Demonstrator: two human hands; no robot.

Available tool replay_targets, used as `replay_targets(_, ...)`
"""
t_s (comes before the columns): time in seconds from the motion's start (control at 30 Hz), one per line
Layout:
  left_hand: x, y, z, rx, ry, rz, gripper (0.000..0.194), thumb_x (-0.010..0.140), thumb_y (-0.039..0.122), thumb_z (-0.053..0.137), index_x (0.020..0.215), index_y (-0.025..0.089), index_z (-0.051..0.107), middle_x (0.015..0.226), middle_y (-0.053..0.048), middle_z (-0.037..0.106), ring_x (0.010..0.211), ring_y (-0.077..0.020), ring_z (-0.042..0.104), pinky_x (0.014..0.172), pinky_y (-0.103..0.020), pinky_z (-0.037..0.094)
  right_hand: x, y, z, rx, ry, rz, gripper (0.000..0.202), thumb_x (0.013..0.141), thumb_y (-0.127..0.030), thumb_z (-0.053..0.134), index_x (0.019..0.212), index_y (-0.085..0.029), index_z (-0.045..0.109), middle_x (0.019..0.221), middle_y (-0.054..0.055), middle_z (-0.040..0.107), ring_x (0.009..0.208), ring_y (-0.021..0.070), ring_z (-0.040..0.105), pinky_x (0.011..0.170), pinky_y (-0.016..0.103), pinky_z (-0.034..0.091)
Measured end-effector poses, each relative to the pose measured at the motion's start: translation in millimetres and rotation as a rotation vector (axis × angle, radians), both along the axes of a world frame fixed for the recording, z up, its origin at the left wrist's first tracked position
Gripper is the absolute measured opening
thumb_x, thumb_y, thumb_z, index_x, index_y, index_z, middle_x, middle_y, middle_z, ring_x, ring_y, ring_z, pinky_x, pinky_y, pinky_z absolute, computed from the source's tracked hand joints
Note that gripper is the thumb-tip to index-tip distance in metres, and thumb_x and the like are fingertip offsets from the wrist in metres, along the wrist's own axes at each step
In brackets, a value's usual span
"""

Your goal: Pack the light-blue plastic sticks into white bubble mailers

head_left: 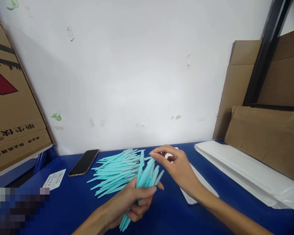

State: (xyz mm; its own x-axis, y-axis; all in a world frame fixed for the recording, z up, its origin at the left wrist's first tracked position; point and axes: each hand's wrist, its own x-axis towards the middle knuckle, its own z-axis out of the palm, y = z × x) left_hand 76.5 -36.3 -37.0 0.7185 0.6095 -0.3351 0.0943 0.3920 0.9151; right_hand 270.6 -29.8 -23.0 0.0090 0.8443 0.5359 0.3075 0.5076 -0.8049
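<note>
My left hand (137,200) is wrapped round a bunch of thin turquoise plastic sticks (147,176) that look like eyebrow razors. Their wider ends fan out above the fist and the narrow ends poke out below it. My right hand (175,163) is closed in a pinch, thumb and forefinger at the upper tip of one razor in the bunch. Just left of the hands, a loose pile of the same razors (115,173) lies on the blue table (63,209), mostly pointing the same way.
A phone (84,162) and a printed card (55,179) lie to the left. Behind my right forearm is a flat white packet (203,184); a larger white bundle (245,173) lies farther right. Cardboard boxes (267,140) flank the table, and a white wall (137,75) rises behind.
</note>
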Motion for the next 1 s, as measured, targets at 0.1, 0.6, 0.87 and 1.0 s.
replay_targets(0.1,-0.4,1.7,0.7,-0.033,-0.077,0.025,0.031,0.095,0.044,0.056,0.113,0.02,0.062,0.063,0.007,0.034,0.045,-0.0045,0.011,0.039,-0.019,0.004,0.1,0.3,-1.8,-0.055,0.016,0.001,0.037,0.093,-0.052,0.057,0.118,-0.028,0.067,0.106,0.004,0.07,0.091,0.0193,0.065,0.067,0.026,0.047)
replay_targets(0.6,-2.6,9.9,-8.6,-0.104,-0.149,0.132,0.029,0.092,0.035,0.047,0.079,0.013,0.061,0.056,0.004,0.041,0.041,-0.0038,0.016,0.037,-0.017,0.008,-2.1,6.3,-8.6,-0.368,0.122,0.578,0.049,0.083,-0.065,0.064,0.079,-0.016,0.061,0.065,-0.004,0.046,0.058,0.009,0.038,0.056,0.024,0.028)
replay_targets(0.87,-2.1,6.7,-9.0,0.031,-0.145,0.183,0.027,0.095,0.038,0.051,0.096,0.014,0.064,0.066,0.001,0.054,0.041,-0.0025,0.024,0.039,-0.018,0.01,-5.0,2.7,-5.8,-0.394,0.16,0.524,0.047,0.079,-0.064,0.068,0.077,-0.017,0.062,0.069,-0.004,0.049,0.061,0.0091,0.042,0.058,0.022,0.036)
replay_targets(1.0,-1.1,5.6,-7.9,0.105,-0.104,0.143,0.029,0.095,0.043,0.054,0.094,0.016,0.062,0.065,0.003,0.053,0.041,-0.0025,0.024,0.038,-0.018,0.011,-3.8,4.4,-9.9,-0.378,0.141,0.517,0.048,0.081,-0.063,0.068,0.077,-0.016,0.062,0.067,-0.004,0.049,0.06,0.0089,0.042,0.056,0.022,0.035)
